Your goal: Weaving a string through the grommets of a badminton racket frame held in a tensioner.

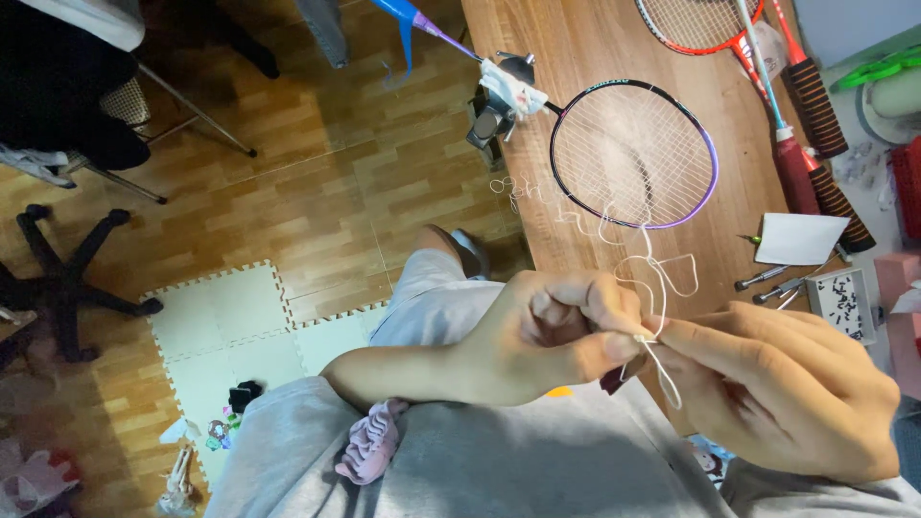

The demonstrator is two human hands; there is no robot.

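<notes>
Two hands meet in the lower middle of the view, above the person's lap in grey clothes. The left hand [552, 336] is closed, with its thumb and forefinger pinching a thin white string [655, 288]. The right hand [796, 388] comes from the right side, and its fingertips [672, 331] pinch the same string just beside the left fingertips, so both grips are narrow and touch each other at one point. From this point the string goes up in loose loops to the lower rim of a badminton racket with a purple and black frame [710, 158], which lies flat on the wooden table [595, 38]. One short loop of string also hangs down below the fingers.

On the right part of the table, near the right hand, stands a small open box [814, 293] with many small dark pieces inside; what they are I cannot tell. Beside it lie a white card [798, 238] and some metal tools [763, 278]. One more racket with a red frame [662, 29] lies at the upper edge.
</notes>
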